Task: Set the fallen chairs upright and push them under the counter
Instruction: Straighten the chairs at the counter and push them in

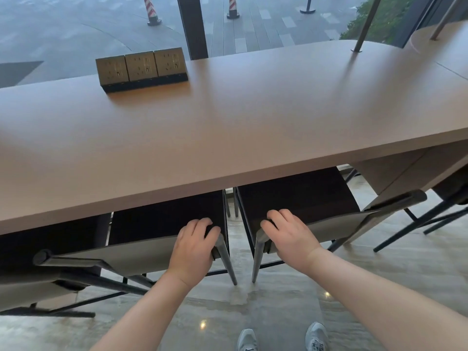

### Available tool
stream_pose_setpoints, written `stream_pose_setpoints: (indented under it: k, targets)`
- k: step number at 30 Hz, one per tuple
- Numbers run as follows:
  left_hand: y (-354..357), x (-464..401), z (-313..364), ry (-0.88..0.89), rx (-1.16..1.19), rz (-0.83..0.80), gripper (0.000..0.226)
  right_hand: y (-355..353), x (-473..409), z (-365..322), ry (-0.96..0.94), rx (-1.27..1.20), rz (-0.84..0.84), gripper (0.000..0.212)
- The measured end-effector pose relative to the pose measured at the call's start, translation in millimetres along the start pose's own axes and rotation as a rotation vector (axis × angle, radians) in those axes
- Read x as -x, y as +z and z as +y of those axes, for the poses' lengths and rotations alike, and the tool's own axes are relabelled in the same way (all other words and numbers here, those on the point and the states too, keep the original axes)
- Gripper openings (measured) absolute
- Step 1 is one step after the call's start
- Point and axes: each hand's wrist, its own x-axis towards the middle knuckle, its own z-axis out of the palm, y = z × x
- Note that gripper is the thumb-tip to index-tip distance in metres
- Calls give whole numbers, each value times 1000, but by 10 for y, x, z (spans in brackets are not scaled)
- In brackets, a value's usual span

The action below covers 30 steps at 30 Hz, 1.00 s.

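Observation:
Two grey chairs with dark seats stand upright side by side, their seats partly under the long brown counter (228,127). My left hand (193,245) grips the right end of the left chair's backrest (121,257), fingers curled over its top edge. My right hand (288,235) grips the left end of the right chair's backrest (331,226) the same way. The front halves of both seats are hidden by the counter top.
A block of three power sockets (141,68) sits on the counter at the back left. Another chair (38,285) stands at the far left, and one more chair (445,206) at the far right. A slanted metal post (367,24) rises from the counter. Glass wall behind.

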Motion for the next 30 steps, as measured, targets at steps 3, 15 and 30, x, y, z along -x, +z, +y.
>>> stream_pose_setpoints:
  k: [3,15,30]
  targets:
    - [-38,-25,19,-17,17,-8,57,1,-10,-17,16,-10,8,51]
    - [-106,-150,63,-37,36,-50,52,-49,-268,-45,77,-1,-15,49]
    - [-164,-234,2,-32,33,-102,52,-28,-389,-62,-21,7,-91,50]
